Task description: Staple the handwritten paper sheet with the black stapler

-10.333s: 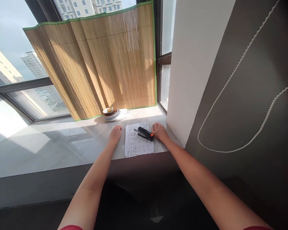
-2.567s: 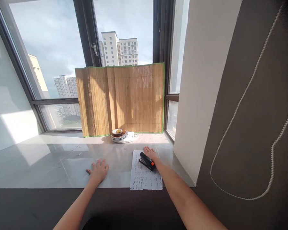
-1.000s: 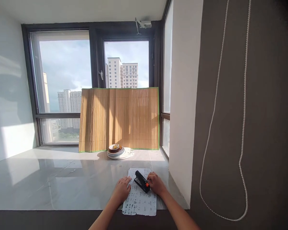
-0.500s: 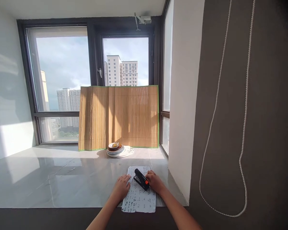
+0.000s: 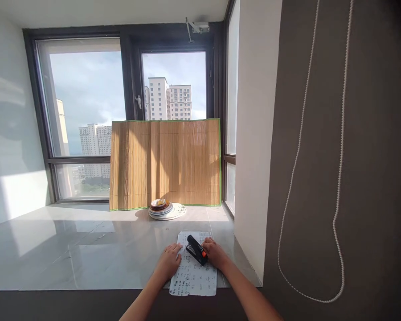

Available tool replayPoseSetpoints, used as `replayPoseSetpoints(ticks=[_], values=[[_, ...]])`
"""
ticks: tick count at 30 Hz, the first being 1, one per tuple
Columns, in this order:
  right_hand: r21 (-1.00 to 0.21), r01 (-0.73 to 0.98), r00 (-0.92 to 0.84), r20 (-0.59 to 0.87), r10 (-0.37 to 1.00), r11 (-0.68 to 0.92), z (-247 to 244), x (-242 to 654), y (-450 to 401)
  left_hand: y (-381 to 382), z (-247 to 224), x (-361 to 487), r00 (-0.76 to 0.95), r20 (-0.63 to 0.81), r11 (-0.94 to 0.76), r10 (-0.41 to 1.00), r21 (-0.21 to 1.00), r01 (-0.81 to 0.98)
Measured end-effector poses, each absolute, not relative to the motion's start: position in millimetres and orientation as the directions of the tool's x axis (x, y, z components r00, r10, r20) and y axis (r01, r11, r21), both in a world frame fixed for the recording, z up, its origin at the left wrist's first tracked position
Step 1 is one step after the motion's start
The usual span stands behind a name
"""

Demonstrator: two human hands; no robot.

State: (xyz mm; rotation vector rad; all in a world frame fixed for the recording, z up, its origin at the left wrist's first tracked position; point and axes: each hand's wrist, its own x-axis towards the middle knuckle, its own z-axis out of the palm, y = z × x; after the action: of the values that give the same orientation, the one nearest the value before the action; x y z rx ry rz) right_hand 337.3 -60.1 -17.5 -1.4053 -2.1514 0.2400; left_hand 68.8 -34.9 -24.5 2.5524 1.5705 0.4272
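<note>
A black stapler (image 5: 196, 250) with an orange part lies slantwise over a sheet of paper (image 5: 194, 281) covered in handwriting. The sheet's near end reaches past the ledge's front edge. My right hand (image 5: 214, 253) has its fingers closed on the stapler's right side, near the orange part. My left hand (image 5: 169, 262) rests on the paper's left edge with its fingers spread and flat, apart from the stapler.
Behind the paper on the grey ledge (image 5: 103, 249) sits a stack of plates (image 5: 161, 209). A bamboo mat (image 5: 165, 165) leans against the windows. A wall corner and a hanging bead chain (image 5: 337, 209) are on the right.
</note>
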Motion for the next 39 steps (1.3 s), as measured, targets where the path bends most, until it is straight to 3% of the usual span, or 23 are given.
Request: replayPoseSetpoints(ticks=[5,12,32,39], values=[[-0.389,0.813,-0.313,0.336,0.888,0.434,-15.1,336.9,-61.9,-34.3,-25.8,69.1,0.418,0.175,-0.45,0.892,0.246,0.858],[-0.439,0.738,-0.367,0.376,0.851,0.512,-17.7,338.3,-61.3,-29.8,-29.4,68.9,0.426,0.18,-0.46,0.886,0.234,0.857],[-0.394,0.803,-0.303,0.376,0.876,0.447,-15.0,340.2,-62.5,-31.0,-27.3,68.7,0.455,0.193,-0.491,0.869,0.237,0.838],[-0.504,0.707,-0.166,0.563,0.809,0.496,-10.9,347.2,-70.6,-33.7,-21.6,70.3,0.468,0.219,-0.512,0.856,0.236,0.826]])
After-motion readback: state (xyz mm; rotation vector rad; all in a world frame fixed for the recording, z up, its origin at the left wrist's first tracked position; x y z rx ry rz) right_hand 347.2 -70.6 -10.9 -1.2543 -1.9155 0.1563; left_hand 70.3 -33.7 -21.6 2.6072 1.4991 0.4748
